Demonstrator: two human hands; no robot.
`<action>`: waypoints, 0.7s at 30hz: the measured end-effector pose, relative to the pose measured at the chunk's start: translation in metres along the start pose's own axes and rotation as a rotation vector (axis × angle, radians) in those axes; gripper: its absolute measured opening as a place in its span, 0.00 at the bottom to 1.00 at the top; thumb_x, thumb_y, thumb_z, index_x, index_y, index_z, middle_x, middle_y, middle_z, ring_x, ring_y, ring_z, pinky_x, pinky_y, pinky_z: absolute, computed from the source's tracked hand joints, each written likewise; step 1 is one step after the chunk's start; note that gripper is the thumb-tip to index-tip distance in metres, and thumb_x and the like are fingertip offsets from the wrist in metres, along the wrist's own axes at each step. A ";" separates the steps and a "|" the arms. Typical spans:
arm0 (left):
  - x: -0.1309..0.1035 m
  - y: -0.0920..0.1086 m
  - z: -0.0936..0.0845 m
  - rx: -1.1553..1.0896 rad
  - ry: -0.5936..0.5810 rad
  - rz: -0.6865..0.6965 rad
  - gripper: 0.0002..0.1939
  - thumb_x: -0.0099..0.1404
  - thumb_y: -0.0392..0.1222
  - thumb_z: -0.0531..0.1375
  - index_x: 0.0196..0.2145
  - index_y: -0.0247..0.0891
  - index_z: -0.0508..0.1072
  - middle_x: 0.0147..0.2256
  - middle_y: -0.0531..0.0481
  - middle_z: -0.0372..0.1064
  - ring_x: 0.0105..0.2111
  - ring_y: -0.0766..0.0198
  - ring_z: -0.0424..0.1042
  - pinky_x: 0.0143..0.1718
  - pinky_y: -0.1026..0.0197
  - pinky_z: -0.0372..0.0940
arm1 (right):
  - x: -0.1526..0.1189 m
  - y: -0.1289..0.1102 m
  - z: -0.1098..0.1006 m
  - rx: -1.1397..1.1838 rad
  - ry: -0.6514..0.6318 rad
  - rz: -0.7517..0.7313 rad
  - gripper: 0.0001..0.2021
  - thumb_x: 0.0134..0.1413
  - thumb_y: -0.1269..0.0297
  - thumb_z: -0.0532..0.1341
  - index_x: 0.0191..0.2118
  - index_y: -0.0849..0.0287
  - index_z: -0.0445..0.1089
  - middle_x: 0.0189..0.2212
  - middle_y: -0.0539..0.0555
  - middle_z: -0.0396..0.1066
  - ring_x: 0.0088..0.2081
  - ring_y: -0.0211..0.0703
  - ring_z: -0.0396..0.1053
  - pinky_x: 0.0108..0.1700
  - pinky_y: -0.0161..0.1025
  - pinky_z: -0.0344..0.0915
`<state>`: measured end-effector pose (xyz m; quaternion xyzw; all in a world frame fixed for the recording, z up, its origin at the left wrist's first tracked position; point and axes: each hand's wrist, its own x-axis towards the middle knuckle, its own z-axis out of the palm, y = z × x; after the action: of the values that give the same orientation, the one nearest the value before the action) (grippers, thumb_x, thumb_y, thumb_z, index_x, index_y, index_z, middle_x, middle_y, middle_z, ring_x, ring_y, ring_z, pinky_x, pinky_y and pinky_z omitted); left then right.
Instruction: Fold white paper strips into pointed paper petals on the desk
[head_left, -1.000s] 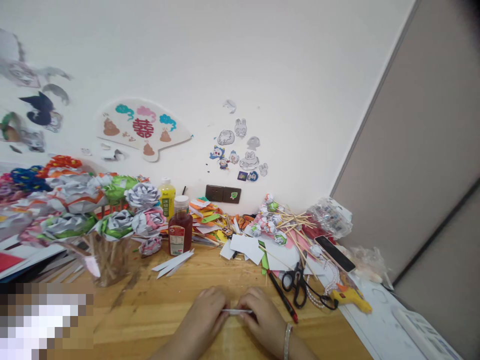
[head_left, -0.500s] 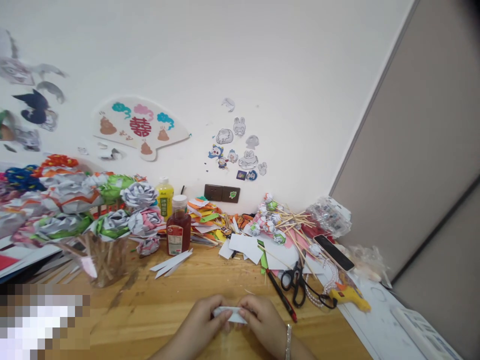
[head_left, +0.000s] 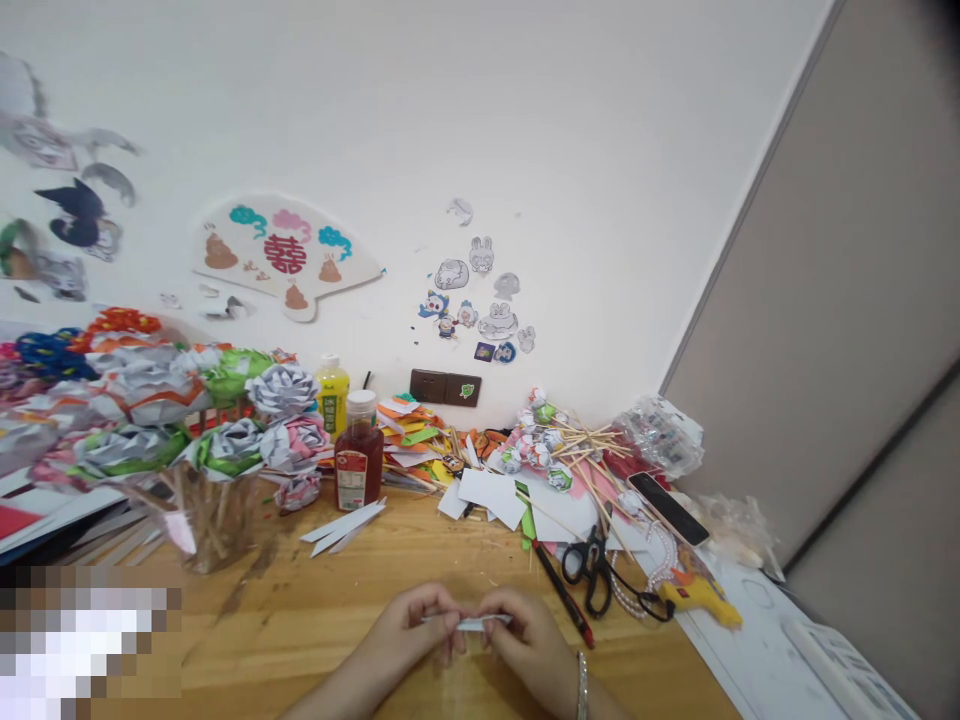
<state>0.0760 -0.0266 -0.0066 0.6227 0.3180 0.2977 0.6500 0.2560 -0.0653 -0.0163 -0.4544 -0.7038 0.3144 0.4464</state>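
Observation:
A small folded piece of white paper (head_left: 473, 625) is held low over the wooden table, at the bottom middle of the head view. My left hand (head_left: 424, 625) pinches its left end between thumb and fingers. At the right end, my right hand (head_left: 517, 632) pinches it the same way; a bracelet circles that wrist. Seen nearly edge-on, the paper shows as a thin strip, and the fingers cover both its ends. Black scissors (head_left: 592, 570) and a dark pen (head_left: 564, 592) with a red tip lie just right of my right hand.
Paper flowers (head_left: 225, 445) in a clear container stand at left. A red-brown bottle (head_left: 358, 455) and white paper strips (head_left: 345, 527) are nearby. At right lie loose paper, sticks (head_left: 592, 440), a phone (head_left: 667, 507) and a yellow glue gun (head_left: 701, 600).
The paper has tipped from showing its broad face to nearly edge-on. Both hands have turned slightly with it and stay gripped on its ends. The view has shifted a little.

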 end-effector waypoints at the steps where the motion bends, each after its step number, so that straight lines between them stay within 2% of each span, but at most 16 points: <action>1: 0.000 -0.001 0.000 0.013 0.007 0.009 0.28 0.47 0.69 0.59 0.25 0.37 0.66 0.21 0.54 0.67 0.22 0.67 0.64 0.27 0.65 0.58 | 0.000 0.001 0.000 0.006 0.000 -0.011 0.09 0.51 0.62 0.56 0.31 0.60 0.71 0.25 0.52 0.70 0.28 0.41 0.67 0.32 0.34 0.61; 3: 0.001 -0.004 0.000 0.034 0.018 0.040 0.28 0.49 0.68 0.59 0.27 0.37 0.67 0.20 0.55 0.66 0.22 0.67 0.63 0.27 0.65 0.57 | -0.001 0.003 -0.001 0.046 -0.006 -0.014 0.10 0.49 0.58 0.59 0.31 0.60 0.72 0.27 0.53 0.71 0.31 0.43 0.67 0.34 0.36 0.61; 5: 0.001 -0.005 0.000 0.045 0.023 0.068 0.28 0.48 0.66 0.61 0.34 0.37 0.68 0.20 0.57 0.64 0.22 0.67 0.63 0.26 0.65 0.57 | -0.001 0.003 -0.001 0.091 -0.007 0.018 0.14 0.49 0.53 0.60 0.32 0.60 0.71 0.27 0.53 0.70 0.30 0.43 0.67 0.33 0.36 0.62; 8: 0.000 -0.004 0.003 0.099 0.070 0.111 0.27 0.49 0.61 0.63 0.39 0.37 0.68 0.22 0.58 0.63 0.23 0.67 0.62 0.26 0.66 0.55 | -0.001 0.003 -0.003 0.075 0.009 0.073 0.16 0.51 0.52 0.58 0.35 0.61 0.71 0.29 0.54 0.70 0.30 0.43 0.67 0.33 0.37 0.62; 12: -0.003 0.003 0.005 0.218 0.092 0.091 0.19 0.52 0.55 0.60 0.34 0.35 0.69 0.21 0.57 0.63 0.23 0.67 0.61 0.26 0.66 0.55 | -0.001 0.000 -0.005 0.008 -0.009 0.072 0.15 0.51 0.55 0.58 0.37 0.60 0.72 0.30 0.55 0.72 0.31 0.45 0.68 0.33 0.38 0.63; 15: -0.005 0.005 0.005 0.303 0.109 0.057 0.16 0.52 0.53 0.58 0.30 0.35 0.69 0.20 0.57 0.63 0.21 0.67 0.60 0.24 0.67 0.54 | -0.002 0.003 -0.007 0.010 -0.006 0.062 0.14 0.51 0.56 0.58 0.37 0.60 0.72 0.26 0.53 0.71 0.27 0.43 0.68 0.31 0.37 0.63; 18: -0.006 0.005 0.004 0.365 0.121 0.004 0.16 0.52 0.54 0.56 0.23 0.36 0.66 0.19 0.55 0.63 0.19 0.68 0.60 0.21 0.67 0.53 | -0.002 0.009 -0.008 0.061 0.016 0.101 0.14 0.50 0.54 0.59 0.38 0.59 0.71 0.21 0.50 0.67 0.23 0.40 0.66 0.27 0.35 0.62; 21: -0.005 0.007 0.004 0.296 0.108 -0.036 0.21 0.51 0.60 0.56 0.22 0.37 0.64 0.19 0.54 0.65 0.17 0.68 0.61 0.20 0.66 0.55 | 0.000 0.015 -0.008 0.201 0.004 0.127 0.17 0.50 0.51 0.60 0.40 0.59 0.68 0.21 0.48 0.66 0.21 0.38 0.65 0.25 0.34 0.61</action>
<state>0.0758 -0.0329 0.0005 0.6888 0.4041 0.2691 0.5383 0.2685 -0.0591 -0.0259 -0.4516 -0.6377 0.4101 0.4703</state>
